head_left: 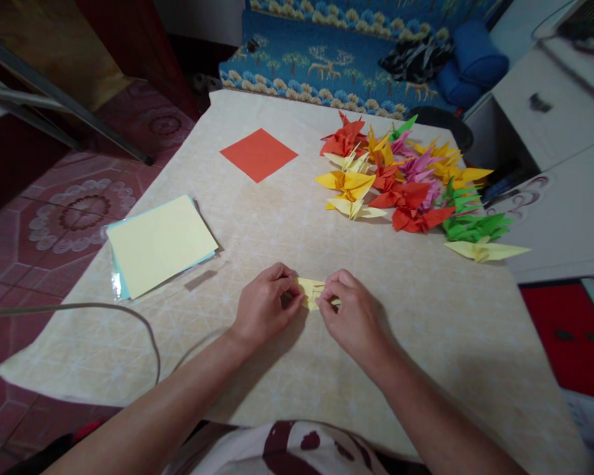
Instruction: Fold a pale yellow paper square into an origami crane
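A small piece of folded pale yellow paper (307, 286) is held low over the near middle of the table. My left hand (268, 298) pinches its left end, thumb and fingers closed together. At the other end, my right hand (350, 309) grips the paper between thumb and fingertips. Creased layers show between the two hands, while both ends are partly covered by fingers. Beyond them, a flat red-orange paper square (259, 155) lies with one corner towards me. To the left rests a stack of pale yellow paper (162, 245) on a clear wrapper with light blue sheets beneath.
Several folded paper cranes (400, 196) in red, yellow, pink, orange and green crowd the table's far right. A grey cable (148, 323) curves over the left edge of the cloth-covered table (277, 224). A blue patterned couch (297, 63) stands behind, with a white cabinet (554, 158) at right.
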The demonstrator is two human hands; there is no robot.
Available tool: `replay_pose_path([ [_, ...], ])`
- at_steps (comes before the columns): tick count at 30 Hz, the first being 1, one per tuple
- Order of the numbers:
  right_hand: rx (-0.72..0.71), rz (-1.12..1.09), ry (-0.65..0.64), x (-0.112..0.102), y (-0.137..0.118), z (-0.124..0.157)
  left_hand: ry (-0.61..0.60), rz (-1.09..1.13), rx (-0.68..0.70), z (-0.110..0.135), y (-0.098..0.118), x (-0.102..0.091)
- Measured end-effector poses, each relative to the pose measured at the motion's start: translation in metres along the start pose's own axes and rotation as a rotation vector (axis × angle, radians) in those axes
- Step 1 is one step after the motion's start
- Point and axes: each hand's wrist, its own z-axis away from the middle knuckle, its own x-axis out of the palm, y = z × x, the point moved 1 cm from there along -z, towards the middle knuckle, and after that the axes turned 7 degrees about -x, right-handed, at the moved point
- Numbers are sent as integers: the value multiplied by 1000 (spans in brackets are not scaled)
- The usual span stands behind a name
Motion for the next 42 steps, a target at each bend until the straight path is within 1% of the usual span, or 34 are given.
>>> replay_pose_path([
  [4, 18, 24, 13, -2, 2, 0, -2, 1, -23, -1, 1, -1],
  [8, 80, 24, -3, -6, 4, 1, -7, 7, -45, -1, 2, -2],
  [11, 132, 32, -32, -8, 7, 4, -19, 53, -26, -1, 1, -1],
  [14, 151, 37, -41, -8, 9, 6, -30, 90, 3, -1, -1, 1],
  [20, 124, -26, 5, -9, 7, 7, -50, 44, 88, 0, -2, 1],
  [24, 74, -91, -40, -9, 4, 11, -56, 57, 106, 0, -5, 0],
  [29, 61, -102, -29, -10, 6, 16, -51, 96, 137, 1, -6, -2],
  [32, 71, -58, -31, -12, 7, 12, -46, 100, 142, 3, -6, -3],
  [36, -22, 55, -1, -14, 6, -1, -26, 152, 132, 4, -7, -2],
  [38, -21, 85, -49, -15, 5, -8, -14, 211, 132, 5, -8, -1],
  [42, 72, 46, -202, -18, 3, -16, 15, 337, 109, 4, -10, -5],
])
